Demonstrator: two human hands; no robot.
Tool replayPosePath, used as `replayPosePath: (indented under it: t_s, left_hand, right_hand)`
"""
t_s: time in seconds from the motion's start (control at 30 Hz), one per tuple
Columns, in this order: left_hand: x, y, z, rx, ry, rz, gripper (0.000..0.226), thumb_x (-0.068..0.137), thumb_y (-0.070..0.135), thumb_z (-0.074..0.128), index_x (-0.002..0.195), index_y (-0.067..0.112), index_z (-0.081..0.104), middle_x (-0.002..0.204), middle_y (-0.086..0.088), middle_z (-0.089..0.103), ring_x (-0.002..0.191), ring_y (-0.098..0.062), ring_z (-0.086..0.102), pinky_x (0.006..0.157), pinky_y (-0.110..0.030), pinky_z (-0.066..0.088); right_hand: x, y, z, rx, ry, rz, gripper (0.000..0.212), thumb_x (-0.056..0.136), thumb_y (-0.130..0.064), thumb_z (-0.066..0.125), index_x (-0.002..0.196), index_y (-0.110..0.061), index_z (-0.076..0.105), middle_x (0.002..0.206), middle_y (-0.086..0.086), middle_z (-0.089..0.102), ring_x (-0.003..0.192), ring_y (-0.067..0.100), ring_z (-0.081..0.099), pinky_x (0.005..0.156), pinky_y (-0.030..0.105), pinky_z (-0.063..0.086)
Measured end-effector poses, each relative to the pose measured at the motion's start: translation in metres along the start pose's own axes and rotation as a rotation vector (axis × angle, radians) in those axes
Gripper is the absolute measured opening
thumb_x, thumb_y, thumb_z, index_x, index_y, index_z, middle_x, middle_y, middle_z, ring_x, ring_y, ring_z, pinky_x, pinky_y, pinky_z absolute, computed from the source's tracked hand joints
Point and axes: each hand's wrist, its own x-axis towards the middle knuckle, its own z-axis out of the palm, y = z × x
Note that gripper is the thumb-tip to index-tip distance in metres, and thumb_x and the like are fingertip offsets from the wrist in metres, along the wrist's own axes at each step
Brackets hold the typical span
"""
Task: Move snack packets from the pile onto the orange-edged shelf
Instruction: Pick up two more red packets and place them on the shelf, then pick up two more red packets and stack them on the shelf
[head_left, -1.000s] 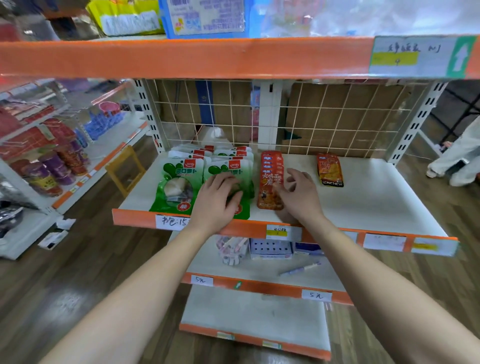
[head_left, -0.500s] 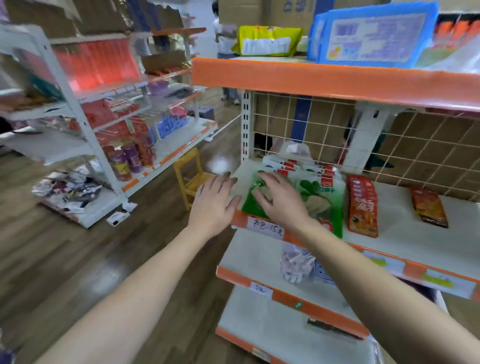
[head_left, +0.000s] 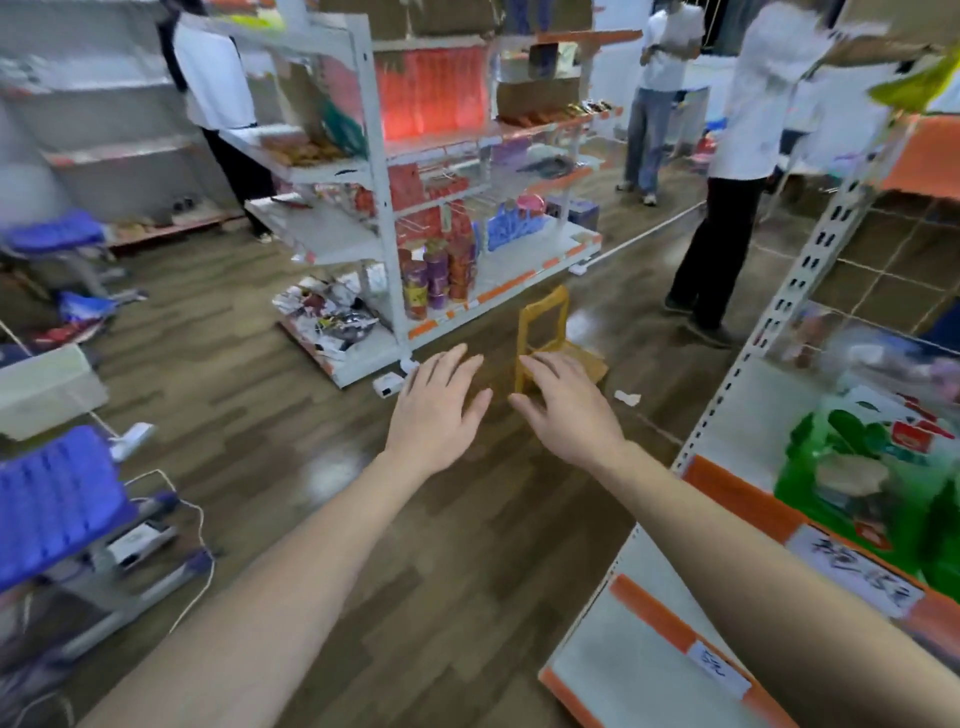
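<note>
Out over the wooden floor (head_left: 467, 545) of the aisle, both hands are empty. The left hand (head_left: 436, 410) and the right hand (head_left: 566, 410) reach forward side by side, palms down, fingers straight and slightly spread, touching nothing. On the near right, the orange-edged shelf (head_left: 727, 493) carries green snack packets (head_left: 852, 467) lying just behind its front strip. Blur smears them, so their count is unclear. I cannot pick out the pile with certainty. Loose packets lie on the bottom tier of the white shelving unit (head_left: 387, 218) across the aisle, and that may be it.

The risks, as I judge them:

- **Chair:** A small yellow chair (head_left: 543, 332) stands just beyond the fingertips, between the hands and the far unit. A quick step or reach that way could knock it over or catch a shin.
- **Cable:** A white cable (head_left: 200, 525) loops over the floor on the near left by the blue-cushioned seats (head_left: 52, 509). It is a trip hazard if the path drifts left.
- **Bystander:** A person in dark trousers (head_left: 722, 234) stands near the shelf's far end and could be bumped by someone carrying a load.
- **Packets:** Slippery packets grabbed as a bundle may slide out of the grip. The green ones near the shelf's front edge could be pushed off when more are laid down.
</note>
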Motion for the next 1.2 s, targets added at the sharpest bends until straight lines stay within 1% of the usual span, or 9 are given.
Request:
replayPosePath:
  t_s: [0.2, 0.33, 0.47, 0.63, 0.8, 0.93, 1.07, 1.1, 1.2]
  left_hand:
    - [0.007, -0.084, -0.001, 0.061, -0.021, -0.140, 0.056, 0.102, 0.057, 0.029, 0.152, 0.033, 0.032, 0.160, 0.004, 0.029, 0.146, -0.022, 0.030, 0.118, -0.047, 0.028]
    - [0.024, -0.134, 0.002, 0.103, -0.028, -0.208, 0.056, 0.102, 0.055, 0.034, 0.153, 0.032, 0.031, 0.162, 0.003, 0.027, 0.145, -0.024, 0.029, 0.118, -0.045, 0.025]
    - [0.058, -0.186, -0.001, 0.119, -0.021, -0.268, 0.059, 0.102, 0.055, 0.035, 0.154, 0.028, 0.030, 0.163, 0.004, 0.024, 0.146, -0.023, 0.026, 0.119, -0.045, 0.024]
    - [0.114, -0.247, -0.011, 0.140, 0.023, -0.343, 0.058, 0.103, 0.055, 0.035, 0.154, 0.028, 0.031, 0.163, 0.005, 0.025, 0.146, -0.020, 0.026, 0.118, -0.040, 0.022]
    - [0.168, -0.300, -0.016, 0.125, 0.052, -0.405, 0.058, 0.103, 0.054, 0.036, 0.154, 0.027, 0.031, 0.163, 0.005, 0.026, 0.147, -0.019, 0.025, 0.118, -0.040, 0.021]
    - [0.207, -0.341, -0.017, 0.113, 0.053, -0.429, 0.058, 0.103, 0.054, 0.035, 0.154, 0.028, 0.031, 0.162, 0.006, 0.026, 0.147, -0.019, 0.024, 0.119, -0.040, 0.020]
    - [0.250, -0.394, -0.011, 0.106, 0.054, -0.436, 0.059, 0.102, 0.056, 0.031, 0.154, 0.028, 0.033, 0.162, 0.006, 0.027, 0.147, -0.020, 0.025, 0.119, -0.040, 0.021]
    - [0.262, -0.409, -0.009, 0.105, 0.057, -0.435, 0.059, 0.102, 0.056, 0.031, 0.154, 0.028, 0.033, 0.162, 0.006, 0.028, 0.147, -0.020, 0.026, 0.119, -0.040, 0.021]
    - [0.300, -0.459, -0.007, 0.111, 0.058, -0.419, 0.059, 0.102, 0.055, 0.033, 0.154, 0.028, 0.032, 0.162, 0.004, 0.028, 0.147, -0.021, 0.027, 0.118, -0.040, 0.022]
  right_hand:
    - [0.064, -0.050, 0.052, 0.011, -0.097, -0.139, 0.060, 0.102, -0.055, 0.039, 0.154, -0.027, 0.033, 0.161, -0.001, 0.031, 0.152, 0.020, 0.018, 0.124, 0.041, 0.017]
    - [0.115, -0.069, 0.092, 0.034, -0.127, -0.232, 0.061, 0.102, -0.058, 0.037, 0.153, -0.026, 0.036, 0.160, 0.001, 0.035, 0.151, 0.022, 0.021, 0.123, 0.043, 0.015]
    - [0.182, -0.088, 0.125, 0.056, -0.140, -0.309, 0.061, 0.102, -0.057, 0.037, 0.152, -0.022, 0.038, 0.157, 0.005, 0.039, 0.148, 0.026, 0.026, 0.123, 0.045, 0.019]
    - [0.276, -0.117, 0.153, 0.088, -0.138, -0.390, 0.061, 0.102, -0.054, 0.040, 0.149, -0.015, 0.042, 0.152, 0.008, 0.045, 0.143, 0.027, 0.034, 0.119, 0.041, 0.025]
    - [0.359, -0.140, 0.180, 0.116, -0.146, -0.449, 0.061, 0.101, -0.054, 0.044, 0.148, -0.014, 0.043, 0.149, 0.010, 0.047, 0.140, 0.030, 0.038, 0.118, 0.046, 0.031]
    - [0.415, -0.155, 0.204, 0.119, -0.169, -0.462, 0.063, 0.100, -0.058, 0.038, 0.148, -0.017, 0.042, 0.150, 0.007, 0.046, 0.141, 0.027, 0.037, 0.118, 0.046, 0.032]
    - [0.472, -0.172, 0.231, 0.123, -0.185, -0.467, 0.077, 0.095, -0.067, 0.022, 0.148, -0.016, 0.043, 0.148, 0.006, 0.048, 0.139, 0.026, 0.038, 0.116, 0.046, 0.034]
    - [0.489, -0.177, 0.240, 0.127, -0.182, -0.463, 0.076, 0.095, -0.067, 0.024, 0.148, -0.016, 0.043, 0.148, 0.006, 0.048, 0.139, 0.026, 0.039, 0.116, 0.046, 0.034]
    - [0.542, -0.194, 0.267, 0.136, -0.167, -0.453, 0.066, 0.100, -0.058, 0.039, 0.148, -0.014, 0.044, 0.147, 0.007, 0.048, 0.138, 0.027, 0.037, 0.117, 0.043, 0.032]
